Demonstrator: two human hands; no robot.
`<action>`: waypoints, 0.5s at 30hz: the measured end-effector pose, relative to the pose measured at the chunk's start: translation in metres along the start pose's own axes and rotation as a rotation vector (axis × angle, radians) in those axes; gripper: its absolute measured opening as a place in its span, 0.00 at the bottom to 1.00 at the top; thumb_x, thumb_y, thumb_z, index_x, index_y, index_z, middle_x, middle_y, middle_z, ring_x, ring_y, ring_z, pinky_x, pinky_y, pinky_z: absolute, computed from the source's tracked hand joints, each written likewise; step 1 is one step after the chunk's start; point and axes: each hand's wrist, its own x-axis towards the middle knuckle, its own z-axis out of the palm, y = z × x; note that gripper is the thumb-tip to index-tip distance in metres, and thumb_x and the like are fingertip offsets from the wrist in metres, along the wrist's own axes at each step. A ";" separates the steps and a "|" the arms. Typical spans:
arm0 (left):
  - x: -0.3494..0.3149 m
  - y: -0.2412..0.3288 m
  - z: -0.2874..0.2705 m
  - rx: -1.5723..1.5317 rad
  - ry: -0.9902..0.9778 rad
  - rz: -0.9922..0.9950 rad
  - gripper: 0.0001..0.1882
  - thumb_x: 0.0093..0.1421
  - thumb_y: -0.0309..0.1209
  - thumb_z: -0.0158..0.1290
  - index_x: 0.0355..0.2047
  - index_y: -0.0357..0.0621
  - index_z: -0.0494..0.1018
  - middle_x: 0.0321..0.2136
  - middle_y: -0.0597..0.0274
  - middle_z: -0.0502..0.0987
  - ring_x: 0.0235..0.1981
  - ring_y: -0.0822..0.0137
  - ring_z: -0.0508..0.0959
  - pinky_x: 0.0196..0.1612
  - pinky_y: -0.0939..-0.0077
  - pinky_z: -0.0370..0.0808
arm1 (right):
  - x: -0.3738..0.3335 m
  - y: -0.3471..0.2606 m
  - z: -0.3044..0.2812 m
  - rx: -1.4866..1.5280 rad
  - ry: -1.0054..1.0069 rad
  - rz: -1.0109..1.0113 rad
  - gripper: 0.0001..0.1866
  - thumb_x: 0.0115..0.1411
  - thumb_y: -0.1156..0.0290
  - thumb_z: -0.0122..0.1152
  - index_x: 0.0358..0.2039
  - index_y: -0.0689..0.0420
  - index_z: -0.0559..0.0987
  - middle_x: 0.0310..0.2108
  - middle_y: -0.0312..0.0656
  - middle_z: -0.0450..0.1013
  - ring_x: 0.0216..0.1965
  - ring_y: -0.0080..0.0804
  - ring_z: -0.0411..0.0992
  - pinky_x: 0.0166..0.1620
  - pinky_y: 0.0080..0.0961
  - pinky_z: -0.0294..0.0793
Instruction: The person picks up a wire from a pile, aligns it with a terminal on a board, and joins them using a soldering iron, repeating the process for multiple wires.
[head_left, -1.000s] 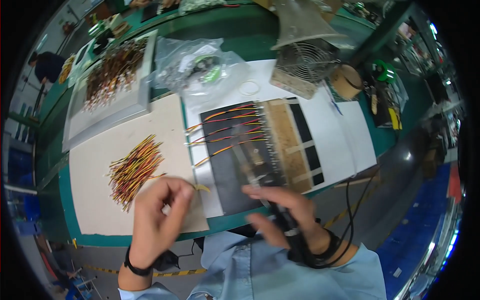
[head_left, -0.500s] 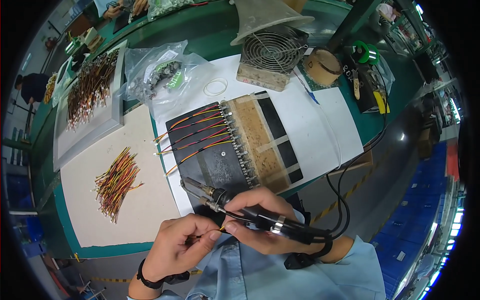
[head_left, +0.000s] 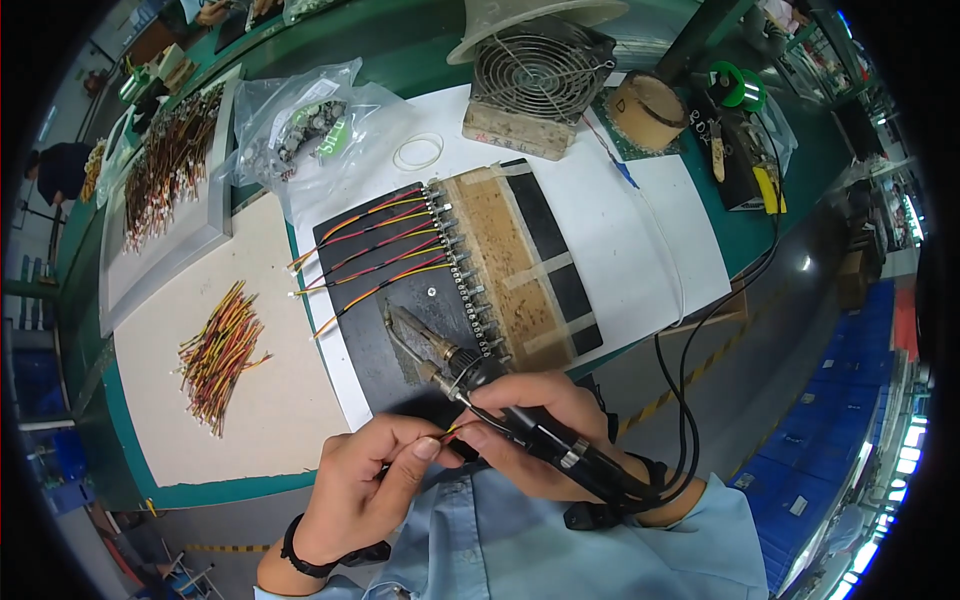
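My right hand [head_left: 530,430] is wrapped round a black soldering iron [head_left: 580,460] with a thin metal tube clamped alongside. Its metal tip [head_left: 424,333] points up and left over a black board [head_left: 380,300]. Between thumb and forefinger, my left hand [head_left: 365,490] pinches a thin red, yellow and black wire lead [head_left: 452,431]; the right fingertips are close to its end. A row of small metal connectors [head_left: 460,270] runs down the board beside a tan strip [head_left: 500,255]. Several wire leads [head_left: 375,240] reach left from the upper connectors.
A loose pile of wire leads [head_left: 222,360] lies on beige card at left. Behind it stands a tray of wires [head_left: 170,180]. A plastic bag of small parts [head_left: 310,130], a fan [head_left: 540,75], a tape roll [head_left: 648,110] and a green solder spool [head_left: 738,87] line the back. Black cables [head_left: 685,400] hang at right.
The iron and my right hand have shifted slightly right relative to the board, with the tip higher in view. Both hands keep their hold, and the view has moved a little.
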 end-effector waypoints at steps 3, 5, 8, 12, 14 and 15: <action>0.000 -0.002 0.001 -0.024 -0.023 -0.014 0.05 0.65 0.25 0.50 0.37 0.35 0.71 0.26 0.61 0.81 0.22 0.78 0.77 0.25 0.83 0.73 | -0.001 -0.003 0.001 0.051 0.003 0.013 0.21 0.53 0.81 0.66 0.47 0.63 0.68 0.32 0.47 0.77 0.34 0.27 0.79 0.36 0.22 0.78; -0.001 -0.004 0.001 -0.110 -0.052 -0.035 0.05 0.65 0.25 0.50 0.37 0.35 0.71 0.26 0.60 0.81 0.23 0.78 0.78 0.25 0.83 0.73 | -0.001 -0.001 0.000 0.076 0.001 0.020 0.22 0.53 0.81 0.66 0.47 0.63 0.68 0.32 0.47 0.77 0.34 0.28 0.79 0.36 0.22 0.78; 0.003 -0.004 -0.001 -0.092 -0.094 -0.034 0.05 0.65 0.25 0.49 0.36 0.35 0.71 0.26 0.59 0.81 0.23 0.78 0.78 0.26 0.83 0.73 | 0.001 0.005 -0.007 0.007 -0.134 -0.045 0.23 0.52 0.81 0.67 0.47 0.62 0.68 0.32 0.47 0.77 0.32 0.29 0.79 0.35 0.23 0.78; 0.002 -0.007 -0.001 0.011 -0.108 0.047 0.05 0.65 0.25 0.49 0.35 0.35 0.70 0.25 0.58 0.81 0.23 0.78 0.78 0.26 0.83 0.73 | -0.003 -0.002 -0.002 0.006 -0.059 0.044 0.22 0.52 0.82 0.66 0.46 0.63 0.69 0.30 0.47 0.77 0.31 0.28 0.79 0.34 0.23 0.78; -0.001 -0.009 0.000 0.059 -0.099 0.085 0.05 0.65 0.25 0.48 0.35 0.35 0.69 0.25 0.59 0.81 0.23 0.78 0.77 0.27 0.83 0.73 | -0.005 -0.002 0.000 0.025 -0.041 0.062 0.21 0.52 0.82 0.66 0.45 0.63 0.69 0.30 0.47 0.77 0.31 0.28 0.78 0.34 0.23 0.78; -0.002 -0.011 0.003 -0.018 -0.066 0.067 0.04 0.66 0.25 0.48 0.35 0.35 0.69 0.26 0.59 0.81 0.23 0.78 0.77 0.27 0.84 0.73 | -0.007 -0.001 0.001 0.043 -0.020 0.080 0.21 0.52 0.82 0.66 0.45 0.63 0.69 0.30 0.47 0.77 0.30 0.27 0.78 0.34 0.23 0.78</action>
